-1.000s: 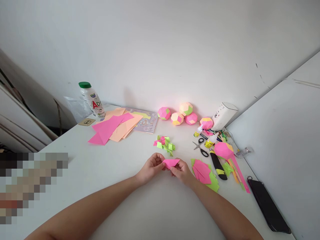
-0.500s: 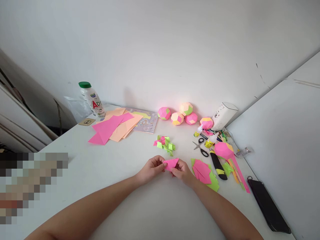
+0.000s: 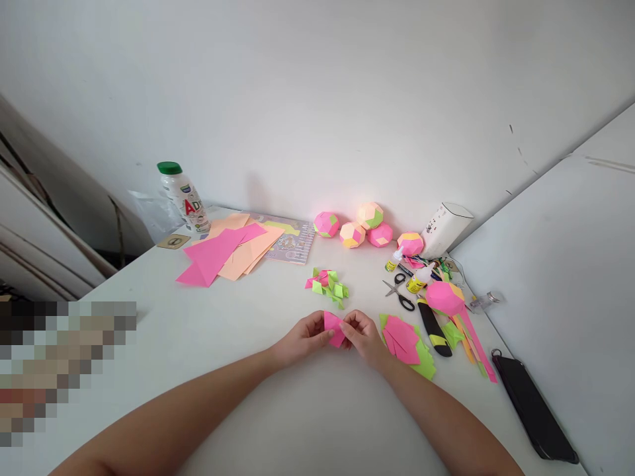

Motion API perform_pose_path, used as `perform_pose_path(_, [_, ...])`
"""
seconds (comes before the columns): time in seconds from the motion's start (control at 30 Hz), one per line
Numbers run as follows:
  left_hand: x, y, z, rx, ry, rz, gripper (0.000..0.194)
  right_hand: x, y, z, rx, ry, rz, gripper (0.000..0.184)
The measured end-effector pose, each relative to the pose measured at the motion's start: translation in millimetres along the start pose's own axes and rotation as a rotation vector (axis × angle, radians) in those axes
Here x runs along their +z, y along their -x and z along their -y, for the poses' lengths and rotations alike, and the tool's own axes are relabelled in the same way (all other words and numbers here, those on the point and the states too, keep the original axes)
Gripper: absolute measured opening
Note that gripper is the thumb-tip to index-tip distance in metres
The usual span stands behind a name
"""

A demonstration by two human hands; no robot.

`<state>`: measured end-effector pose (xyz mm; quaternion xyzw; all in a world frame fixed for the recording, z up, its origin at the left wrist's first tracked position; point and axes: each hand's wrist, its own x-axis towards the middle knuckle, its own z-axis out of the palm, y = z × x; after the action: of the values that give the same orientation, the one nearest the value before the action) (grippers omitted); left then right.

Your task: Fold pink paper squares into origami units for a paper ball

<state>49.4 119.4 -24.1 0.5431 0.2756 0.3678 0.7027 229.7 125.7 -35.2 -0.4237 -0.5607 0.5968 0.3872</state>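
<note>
A: "L hand (image 3: 306, 338) and R hand (image 3: 363, 336) status?"

B: "Both were part-curled: L thumb/fingers gripped pink paper (image 3: 333, 328) at L side; R fingertips pinched its R side."

A: "Paper loc.?"

B: "Btwn hands, near green/pink folded units (image 3: 328, 285), which lay on tbl. (image 3: 223, 324)."

So the bottle (image 3: 186, 201) is near the back-left corner of the table (image 3: 258, 304) — paper sheets (image 3: 231, 248) just right, partly on a booklet (image 3: 297, 248). Most paper balls (image 3: 352, 235) line the back edge, scissors (image 3: 398, 293) in front.

Head camera | above table (image 3: 258, 410) | faces forward, down | table near, wall (image 3: 317, 106) beyond
</note>
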Motion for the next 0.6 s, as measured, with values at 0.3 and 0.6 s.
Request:
perform_pose_path(0.3, [-8.1,-6,15,-0.013,-0.044,-0.195,0.024,1,-1,-7,-0.081,0.071,0.054,0.022])
perform_pose_path(0.6, [-6.2,-7,13,-0.046,-0.017,-0.286,0.028,7,3,-2,-0.401,0.298,-0.062,0.004])
